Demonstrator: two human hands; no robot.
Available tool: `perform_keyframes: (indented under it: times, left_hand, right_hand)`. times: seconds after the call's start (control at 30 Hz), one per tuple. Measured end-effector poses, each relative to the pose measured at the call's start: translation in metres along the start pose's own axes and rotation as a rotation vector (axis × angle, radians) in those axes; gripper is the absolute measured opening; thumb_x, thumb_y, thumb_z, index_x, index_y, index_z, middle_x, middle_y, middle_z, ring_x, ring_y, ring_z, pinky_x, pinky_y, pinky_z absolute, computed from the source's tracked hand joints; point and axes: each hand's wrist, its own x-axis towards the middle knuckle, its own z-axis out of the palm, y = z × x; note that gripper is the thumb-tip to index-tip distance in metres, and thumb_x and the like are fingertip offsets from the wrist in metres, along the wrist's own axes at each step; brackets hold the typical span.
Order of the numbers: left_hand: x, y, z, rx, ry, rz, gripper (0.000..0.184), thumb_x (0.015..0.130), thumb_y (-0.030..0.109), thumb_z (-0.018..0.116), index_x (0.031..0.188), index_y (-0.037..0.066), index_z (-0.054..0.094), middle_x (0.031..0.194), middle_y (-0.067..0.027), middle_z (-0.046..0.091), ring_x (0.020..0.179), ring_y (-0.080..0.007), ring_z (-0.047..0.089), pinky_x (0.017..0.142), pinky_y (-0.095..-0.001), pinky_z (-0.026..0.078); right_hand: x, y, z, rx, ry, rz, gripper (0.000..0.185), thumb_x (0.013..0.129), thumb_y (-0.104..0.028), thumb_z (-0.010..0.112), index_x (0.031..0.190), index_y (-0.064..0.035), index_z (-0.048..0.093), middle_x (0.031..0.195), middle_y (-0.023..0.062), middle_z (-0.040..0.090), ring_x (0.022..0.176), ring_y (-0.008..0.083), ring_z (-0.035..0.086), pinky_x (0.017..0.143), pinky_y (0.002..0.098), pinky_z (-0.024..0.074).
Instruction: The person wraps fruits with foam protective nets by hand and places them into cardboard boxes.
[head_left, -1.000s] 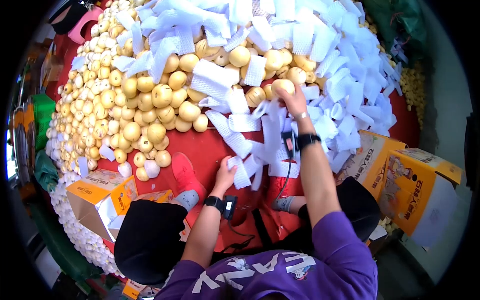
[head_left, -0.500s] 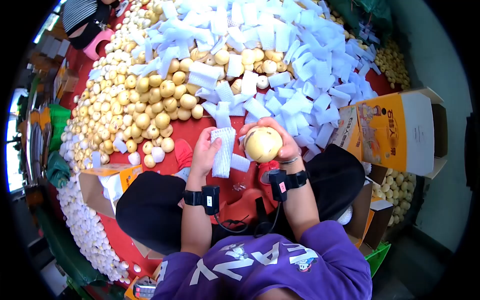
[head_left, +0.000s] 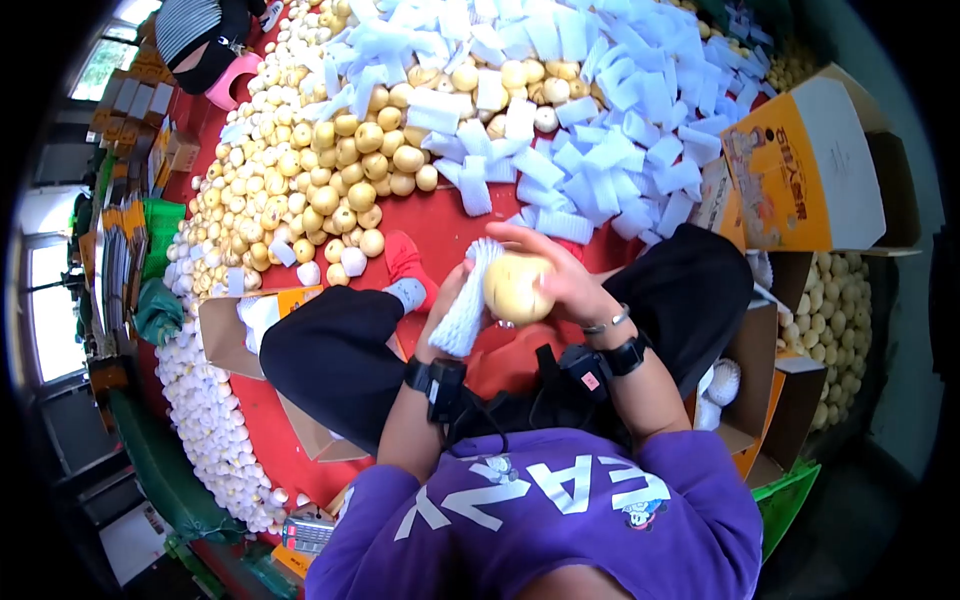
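Observation:
In my left hand (head_left: 440, 312) is a white foam net sleeve (head_left: 465, 312), its fingers closed behind it and mostly hidden. The sleeve's top rests against the left side of a round pale yellow fruit (head_left: 515, 287). My right hand (head_left: 562, 272) grips that fruit from the right, with the thumb on its near face and the other fingers reaching over the top. Both things are held above my lap, over the red floor (head_left: 420, 222). Beyond my hands lie a heap of bare yellow fruit (head_left: 345, 165) and a pile of loose white foam sleeves (head_left: 610, 150).
At the right stands an open orange and white carton (head_left: 810, 165), with another carton (head_left: 750, 370) holding sleeved fruit beside my knee. A small carton (head_left: 235, 335) sits by my left knee. White-wrapped fruit (head_left: 215, 440) covers the floor at left. A person (head_left: 195, 45) is at upper left.
The foam sleeve and the fruit were apart and now touch, the sleeve tilted against the fruit's left side. My right hand has turned over the fruit. The camera view has shifted.

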Motion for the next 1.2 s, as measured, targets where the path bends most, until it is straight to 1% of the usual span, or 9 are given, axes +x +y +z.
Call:
perform_keyframes:
  times: [0.07,0.2,0.27,0.33,0.47,0.67,0.87,0.97,1.2]
  left_hand:
    - [0.018,-0.009,-0.043,0.172,-0.495,-0.141,0.052,0.088,0.050,0.038,0.105,0.003,0.050,0.075,-0.0072,0.059,0.060,-0.0163,0.057,0.055,-0.0270,0.048]
    - [0.005,-0.009,-0.034,0.803,-0.327,0.231,0.061,0.089,0.054,0.029,0.105,0.000,0.053,0.087,-0.0070,0.061,0.077,-0.0126,0.059,0.069,-0.0236,0.046]
    - [-0.001,0.001,-0.023,0.604,-0.201,0.469,0.062,0.090,0.052,0.028,0.105,-0.003,0.053,0.090,-0.0114,0.061,0.083,-0.0180,0.060,0.072,-0.0291,0.047]
    - [-0.013,0.013,-0.008,0.091,-0.243,0.327,0.054,0.091,0.045,0.031,0.105,-0.004,0.049,0.092,-0.0130,0.059,0.089,-0.0263,0.057,0.083,-0.0407,0.042]
    - [-0.009,0.019,-0.012,-0.123,-0.838,0.167,0.054,0.090,0.049,0.031,0.107,0.003,0.053,0.101,-0.0134,0.059,0.060,-0.0189,0.054,0.057,-0.0291,0.042]
    - [-0.004,0.014,-0.028,-0.106,-0.585,0.245,0.041,0.089,0.037,0.043,0.121,0.012,0.042,0.108,-0.0053,0.056,0.085,-0.0170,0.054,0.046,-0.0264,0.034]
    - [0.050,0.078,-0.114,0.090,-0.365,0.137,0.034,0.083,0.006,0.047,0.116,-0.001,0.042,0.108,-0.0123,0.052,0.076,-0.0168,0.051,0.057,-0.0240,0.043]
    - [0.093,0.104,-0.156,0.076,-0.008,0.292,0.023,0.082,-0.004,0.046,0.105,-0.004,0.045,0.098,-0.0122,0.053,0.064,-0.0124,0.046,0.050,-0.0197,0.038]
    - [0.093,0.079,-0.096,0.082,-0.092,0.221,0.013,0.083,0.003,0.052,0.094,-0.002,0.047,0.081,-0.0087,0.054,0.060,-0.0124,0.047,0.050,-0.0231,0.041]
  right_hand:
    - [-0.004,0.005,0.003,0.480,0.164,0.190,0.058,0.088,-0.051,0.033,0.109,0.0017,0.048,0.086,0.0153,0.060,0.062,0.0232,0.063,0.043,0.0285,0.0511]
    - [-0.006,0.010,-0.005,0.801,0.267,0.167,0.061,0.087,-0.054,0.031,0.104,0.0013,0.051,0.084,0.0151,0.061,0.064,0.0248,0.063,0.046,0.0298,0.0522]
    - [-0.006,0.016,0.002,0.748,0.333,0.164,0.060,0.087,-0.054,0.032,0.104,-0.0008,0.052,0.085,0.0146,0.061,0.065,0.0250,0.063,0.046,0.0294,0.0520]
    - [-0.006,0.018,0.004,0.808,0.276,0.179,0.059,0.086,-0.055,0.033,0.104,-0.0025,0.052,0.085,0.0142,0.061,0.066,0.0251,0.063,0.045,0.0292,0.0520]
    - [-0.002,0.015,0.010,0.902,0.168,0.177,0.058,0.087,-0.054,0.032,0.104,-0.0029,0.052,0.086,0.0145,0.061,0.066,0.0251,0.062,0.047,0.0290,0.0524]
    - [-0.006,0.017,0.003,0.866,0.346,0.244,0.063,0.086,-0.058,0.029,0.110,-0.0044,0.051,0.094,0.0149,0.061,0.070,0.0263,0.063,0.051,0.0307,0.0536]
    - [-0.104,-0.041,-0.041,0.539,0.331,-0.413,0.053,0.083,-0.046,0.051,0.119,-0.0095,0.040,0.098,0.0175,0.059,0.076,0.0317,0.063,0.051,0.0328,0.0538]
    - [-0.236,-0.113,-0.042,0.072,0.799,-0.719,0.063,0.077,-0.049,0.056,0.121,-0.0087,0.036,0.107,0.0209,0.053,0.078,0.0349,0.061,0.051,0.0347,0.0549]
    - [-0.590,-0.108,-0.061,0.156,1.874,-1.396,0.046,0.078,-0.051,0.053,0.096,-0.0082,0.054,0.086,0.0101,0.057,0.072,0.0255,0.058,0.051,0.0263,0.0472]
